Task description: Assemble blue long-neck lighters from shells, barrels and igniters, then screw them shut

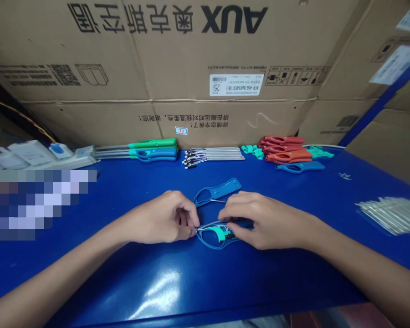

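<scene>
As the left hand is pinching the blue casing half at its left tip, thumb against curled forefinger, the right hand is arching palm-down over its right side; I cannot tell whether it is gripping the thin rod. Just beyond the blue casing half, a second half is lying.

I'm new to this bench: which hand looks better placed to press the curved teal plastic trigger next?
Probably the right hand: its thumb is close beside the trigger, while the left hand is at the narrow end of the open blue plastic handle half.
</scene>
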Demonstrator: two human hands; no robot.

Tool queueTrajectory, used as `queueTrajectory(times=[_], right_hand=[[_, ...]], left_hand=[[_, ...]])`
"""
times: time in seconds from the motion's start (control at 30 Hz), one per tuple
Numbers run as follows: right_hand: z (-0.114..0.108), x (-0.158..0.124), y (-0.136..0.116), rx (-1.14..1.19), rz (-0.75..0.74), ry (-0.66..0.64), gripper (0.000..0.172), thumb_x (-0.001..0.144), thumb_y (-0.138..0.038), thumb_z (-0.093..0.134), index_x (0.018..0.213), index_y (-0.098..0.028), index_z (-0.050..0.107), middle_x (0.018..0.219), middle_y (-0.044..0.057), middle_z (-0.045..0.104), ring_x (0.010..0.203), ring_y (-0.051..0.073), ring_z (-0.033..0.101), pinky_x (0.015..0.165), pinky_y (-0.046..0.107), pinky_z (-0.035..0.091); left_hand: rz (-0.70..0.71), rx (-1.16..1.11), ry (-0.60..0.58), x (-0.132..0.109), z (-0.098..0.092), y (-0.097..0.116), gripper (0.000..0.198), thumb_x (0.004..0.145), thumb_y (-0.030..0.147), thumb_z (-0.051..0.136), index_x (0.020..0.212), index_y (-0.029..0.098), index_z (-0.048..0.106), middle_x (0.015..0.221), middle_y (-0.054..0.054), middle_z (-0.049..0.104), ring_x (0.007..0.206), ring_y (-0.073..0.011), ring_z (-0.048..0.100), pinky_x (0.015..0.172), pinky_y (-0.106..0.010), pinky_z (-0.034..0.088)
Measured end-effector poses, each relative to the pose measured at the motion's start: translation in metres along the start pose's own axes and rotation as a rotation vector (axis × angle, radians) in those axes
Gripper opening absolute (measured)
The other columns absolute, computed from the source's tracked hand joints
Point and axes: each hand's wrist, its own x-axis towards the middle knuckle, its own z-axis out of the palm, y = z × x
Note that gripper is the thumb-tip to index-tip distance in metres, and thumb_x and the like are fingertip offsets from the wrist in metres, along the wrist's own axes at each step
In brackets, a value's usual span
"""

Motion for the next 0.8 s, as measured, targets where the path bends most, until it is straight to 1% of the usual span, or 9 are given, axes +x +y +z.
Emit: queueTrajectory(times=[0.07, 0.17, 0.37, 0.57, 0.7, 0.8], right_hand=[[0.0002, 0.0005, -0.0001, -0.007, -0.006, 0.0, 0.021, 0.086, -0.01, 0.053, 0.098, -0.017, 0.069, 0.089, 0.004, 0.067, 0.084, 0.016, 0.059, 0.078, 0.028, 0.044], [0.0001, 0.0005, -0.0014, 0.001, 0.004, -0.002, 0.022, 0.086, -0.009, 0.053, 0.1, -0.017, 0.069, 0.089, 0.004, 0.066, 0.084, 0.015, 0.059, 0.078, 0.027, 0.044], [0.0009, 0.0004, -0.0024, -0.004, 0.005, -0.035, 0.023, 0.085, -0.007, 0.053, 0.099, -0.017, 0.069, 0.088, 0.004, 0.064, 0.083, 0.015, 0.058, 0.077, 0.027, 0.043], [0.0004, 0.0008, -0.0018, -0.023, 0.013, -0.059, 0.022, 0.087, -0.009, 0.052, 0.099, -0.016, 0.069, 0.088, 0.005, 0.064, 0.084, 0.016, 0.058, 0.077, 0.028, 0.043], [0.0007, 0.0005, -0.0008, -0.048, -0.005, -0.07, 0.022, 0.088, -0.01, 0.052, 0.099, -0.017, 0.07, 0.089, 0.005, 0.064, 0.085, 0.016, 0.058, 0.076, 0.028, 0.043], [0.0013, 0.0002, -0.0001, -0.066, -0.01, -0.085, 0.024, 0.088, -0.01, 0.051, 0.1, -0.018, 0.07, 0.091, 0.005, 0.063, 0.085, 0.016, 0.059, 0.076, 0.028, 0.044]], left_hand=[[0.01, -0.006, 0.007, -0.0001, -0.0002, -0.0005, 0.014, 0.073, 0.02, 0.064, 0.082, 0.016, 0.074, 0.074, -0.001, 0.073, 0.064, -0.0123, 0.062, 0.061, -0.021, 0.048], [0.021, -0.01, 0.015, 0.0, -0.0003, -0.0015, 0.013, 0.073, 0.02, 0.064, 0.082, 0.016, 0.074, 0.072, 0.0, 0.072, 0.063, -0.0117, 0.062, 0.06, -0.02, 0.048], [0.043, -0.058, -0.017, 0.0007, -0.0008, -0.0008, 0.024, 0.074, 0.019, 0.063, 0.097, 0.016, 0.071, 0.075, -0.001, 0.068, 0.066, -0.0123, 0.061, 0.058, -0.019, 0.045], [0.06, -0.049, -0.051, 0.0, -0.0024, 0.0023, 0.024, 0.076, 0.016, 0.06, 0.097, 0.017, 0.073, 0.07, 0.001, 0.064, 0.064, -0.0108, 0.057, 0.058, -0.018, 0.043], [0.081, -0.044, -0.053, -0.0006, -0.0024, 0.0027, 0.024, 0.076, 0.014, 0.06, 0.096, 0.017, 0.074, 0.069, 0.001, 0.065, 0.063, -0.0104, 0.056, 0.057, -0.018, 0.043], [0.069, -0.05, -0.061, -0.0007, -0.0021, 0.0024, 0.024, 0.077, 0.015, 0.06, 0.096, 0.017, 0.074, 0.07, 0.0, 0.066, 0.063, -0.0108, 0.056, 0.058, -0.018, 0.043]])
